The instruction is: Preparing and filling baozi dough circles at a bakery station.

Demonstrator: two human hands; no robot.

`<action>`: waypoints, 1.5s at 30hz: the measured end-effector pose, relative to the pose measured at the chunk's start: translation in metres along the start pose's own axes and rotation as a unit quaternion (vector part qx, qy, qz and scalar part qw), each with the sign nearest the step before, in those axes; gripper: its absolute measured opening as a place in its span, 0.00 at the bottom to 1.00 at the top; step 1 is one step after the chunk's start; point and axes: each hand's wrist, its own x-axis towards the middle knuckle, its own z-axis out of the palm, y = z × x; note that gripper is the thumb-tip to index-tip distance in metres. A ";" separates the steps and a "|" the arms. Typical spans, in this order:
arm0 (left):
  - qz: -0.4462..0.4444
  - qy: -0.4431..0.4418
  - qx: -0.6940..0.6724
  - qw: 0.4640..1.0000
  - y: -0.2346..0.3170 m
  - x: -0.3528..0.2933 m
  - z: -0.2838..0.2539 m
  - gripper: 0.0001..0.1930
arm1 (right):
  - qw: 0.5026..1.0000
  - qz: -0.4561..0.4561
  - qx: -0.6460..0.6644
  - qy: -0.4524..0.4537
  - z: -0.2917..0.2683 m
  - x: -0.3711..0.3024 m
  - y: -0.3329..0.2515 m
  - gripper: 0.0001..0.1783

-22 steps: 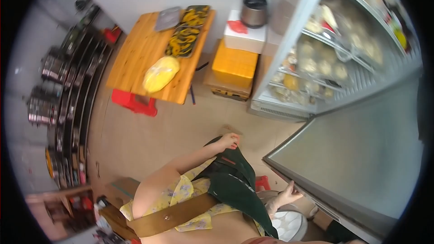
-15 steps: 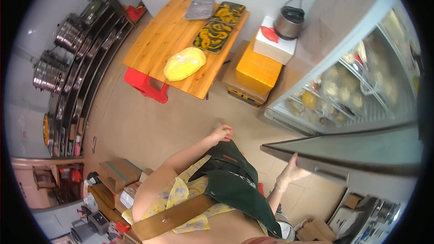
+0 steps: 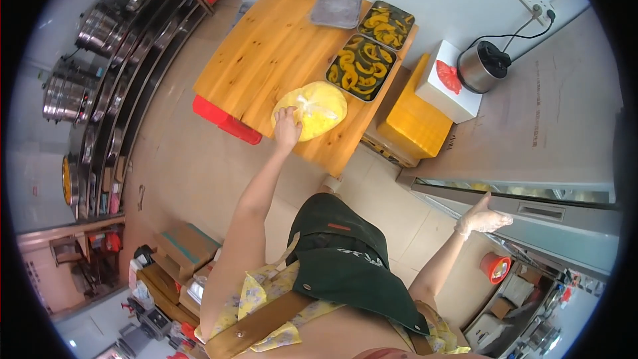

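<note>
On the near part of the wooden table lies a clear plastic bag (image 3: 319, 110) filled with something soft and yellow. My left hand (image 3: 288, 126) reaches over the table's near edge, its fingers curled onto the bag's left side; the thumb is partly hidden. Off to the right, my right hand (image 3: 484, 218) wears a thin clear glove and lies against the edge of the refrigerator door (image 3: 551, 213), fingers stretched out and holding nothing. That door stands slightly ajar, with a narrow gap showing bits of the contents.
Two trays of pumpkin slices (image 3: 362, 66) and a grey covered tray (image 3: 336, 7) line the table's right side. A red stool (image 3: 226, 121) is beneath. Boxes, one yellow (image 3: 419, 116), stand beside it, topped by a metal cooker (image 3: 482, 66). Racks of pots (image 3: 70, 96) fill the left.
The refrigerator door has swung from wide open to nearly closed with my right hand at it. My left hand has moved from near my body forward onto the yellow-filled bag.
</note>
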 end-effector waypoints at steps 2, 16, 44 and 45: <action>0.029 -0.031 0.023 0.999 0.002 0.018 0.005 0.29 | 0.999 -0.030 -0.016 -0.033 0.009 -0.001 0.005 0.55; 0.181 -0.176 -0.106 0.962 -0.030 0.080 0.039 0.13 | 0.878 -0.029 0.088 -0.469 -0.033 -0.180 0.092 0.42; 0.111 -0.793 -0.416 0.432 0.456 -0.265 -0.030 0.23 | 0.911 -0.139 0.181 -0.343 -0.178 -0.023 0.168 0.11; 0.127 -0.809 -0.403 0.409 0.475 -0.281 -0.023 0.23 | 0.923 -0.117 0.163 -0.328 -0.181 -0.019 0.187 0.11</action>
